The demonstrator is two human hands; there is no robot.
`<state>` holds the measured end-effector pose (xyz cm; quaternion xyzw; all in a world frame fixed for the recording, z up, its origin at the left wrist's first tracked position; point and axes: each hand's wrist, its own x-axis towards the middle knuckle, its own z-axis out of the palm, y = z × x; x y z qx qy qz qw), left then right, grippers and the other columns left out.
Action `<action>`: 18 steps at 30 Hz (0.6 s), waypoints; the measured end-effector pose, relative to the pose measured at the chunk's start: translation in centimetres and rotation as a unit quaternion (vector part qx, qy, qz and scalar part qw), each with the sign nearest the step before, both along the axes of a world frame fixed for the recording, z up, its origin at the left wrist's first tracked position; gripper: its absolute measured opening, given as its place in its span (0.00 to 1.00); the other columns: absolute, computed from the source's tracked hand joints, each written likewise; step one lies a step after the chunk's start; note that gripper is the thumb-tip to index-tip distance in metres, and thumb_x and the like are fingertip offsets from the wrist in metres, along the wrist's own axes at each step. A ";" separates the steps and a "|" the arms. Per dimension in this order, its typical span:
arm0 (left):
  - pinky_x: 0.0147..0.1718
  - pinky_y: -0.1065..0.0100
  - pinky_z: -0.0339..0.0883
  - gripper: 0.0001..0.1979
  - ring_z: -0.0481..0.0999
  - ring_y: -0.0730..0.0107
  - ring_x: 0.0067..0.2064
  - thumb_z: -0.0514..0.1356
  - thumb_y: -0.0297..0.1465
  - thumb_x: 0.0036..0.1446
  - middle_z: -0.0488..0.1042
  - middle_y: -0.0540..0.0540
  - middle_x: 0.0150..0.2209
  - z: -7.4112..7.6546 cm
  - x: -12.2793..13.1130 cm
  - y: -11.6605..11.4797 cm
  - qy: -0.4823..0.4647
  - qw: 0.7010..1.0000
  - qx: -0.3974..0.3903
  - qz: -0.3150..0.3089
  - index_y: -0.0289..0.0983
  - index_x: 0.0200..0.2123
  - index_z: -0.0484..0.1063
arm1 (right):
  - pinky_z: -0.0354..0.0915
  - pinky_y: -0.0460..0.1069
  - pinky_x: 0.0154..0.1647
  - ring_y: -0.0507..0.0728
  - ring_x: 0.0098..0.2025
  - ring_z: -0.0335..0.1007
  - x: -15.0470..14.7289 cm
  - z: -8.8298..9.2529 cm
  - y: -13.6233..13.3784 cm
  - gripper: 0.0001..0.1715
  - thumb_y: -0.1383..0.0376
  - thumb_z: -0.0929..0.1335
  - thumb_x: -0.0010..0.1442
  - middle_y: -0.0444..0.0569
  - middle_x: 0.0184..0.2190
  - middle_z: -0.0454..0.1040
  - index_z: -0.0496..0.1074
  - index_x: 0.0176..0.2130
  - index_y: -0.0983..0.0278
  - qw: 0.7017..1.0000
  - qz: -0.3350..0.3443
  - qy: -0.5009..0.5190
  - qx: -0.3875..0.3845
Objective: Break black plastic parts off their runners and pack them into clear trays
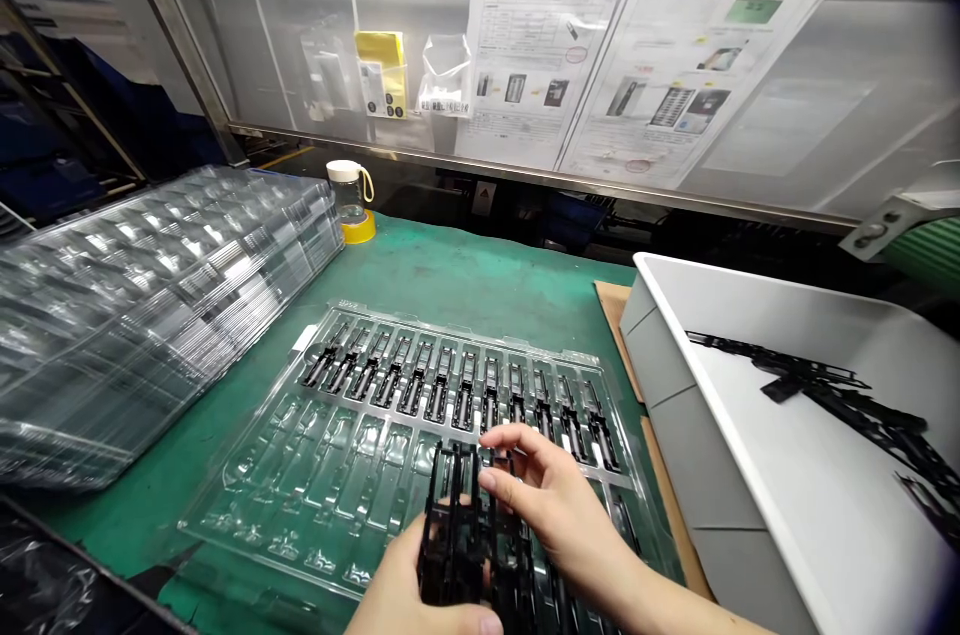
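Note:
My left hand (397, 580) is wrapped round a bundle of long black plastic parts (459, 540), held upright over the near side of the tray. At the top of that bundle, the thumb and index finger of my right hand (566, 500) close on the end of one black part; the exact grip is partly hidden. Beneath both hands lies a clear plastic blister tray (322, 470). Its far row of pockets holds several similar black parts (439, 400) side by side. Bare pockets show in the near row at left, and my hands cover part of that row.
A tall stack of clear trays (187, 285) stands at left. On the right, a white bin (694, 475) holds loose black parts (817, 390). A glass bottle (346, 190) stands at the back beside a yellow tape roll (360, 227). Printed sheets (540, 55) hang behind the green bench.

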<state>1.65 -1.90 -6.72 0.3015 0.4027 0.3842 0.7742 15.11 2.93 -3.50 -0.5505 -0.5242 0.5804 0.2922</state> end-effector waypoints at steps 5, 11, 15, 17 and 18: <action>0.34 0.70 0.61 0.24 0.67 0.60 0.40 0.61 0.24 0.32 0.71 0.45 0.34 0.7 -1.0 0.2 0.238 0.969 0.047 0.041 0.35 0.38 0.62 | 0.57 0.46 0.39 0.52 0.38 0.59 0.5 0.5 0.6 0.13 0.63 0.65 0.47 0.44 0.33 0.63 0.60 0.35 0.62 0.999 0.013 -0.005 0.034; 0.36 0.72 0.62 0.20 0.67 0.67 0.41 0.51 0.31 0.45 0.69 0.49 0.39 -0.5 -4.5 0.4 0.486 0.867 0.104 -0.034 0.42 0.45 0.55 | 0.58 0.47 0.37 0.51 0.34 0.59 1.6 1.5 1.0 0.10 0.60 0.59 0.52 0.43 0.30 0.62 0.60 0.36 0.61 0.999 -0.007 -0.004 0.053; 0.40 0.67 0.60 0.18 0.64 0.65 0.44 0.48 0.30 0.47 0.64 0.48 0.43 -2.1 -5.6 0.7 0.576 0.793 0.178 -0.093 0.42 0.44 0.56 | 0.58 0.47 0.34 0.51 0.32 0.59 1.5 1.4 0.8 0.08 0.61 0.59 0.52 0.43 0.28 0.61 0.60 0.35 0.61 0.998 0.019 -0.013 0.051; 0.39 0.66 0.60 0.15 0.64 0.66 0.42 0.48 0.30 0.47 0.62 0.48 0.42 -2.7 -6.0 0.7 0.590 0.777 0.196 -0.101 0.42 0.42 0.58 | 0.57 0.47 0.34 0.51 0.32 0.60 1.4 1.4 0.8 0.08 0.62 0.59 0.52 0.43 0.28 0.61 0.60 0.34 0.61 0.998 0.025 -0.010 0.051; 0.38 0.67 0.61 0.15 0.65 0.67 0.41 0.47 0.31 0.48 0.61 0.47 0.42 -3.0 -6.3 0.7 0.595 0.773 0.199 -0.095 0.42 0.42 0.58 | 0.57 0.47 0.34 0.51 0.31 0.60 1.4 1.4 0.8 0.07 0.62 0.59 0.52 0.43 0.28 0.61 0.61 0.34 0.61 0.998 0.027 -0.006 0.050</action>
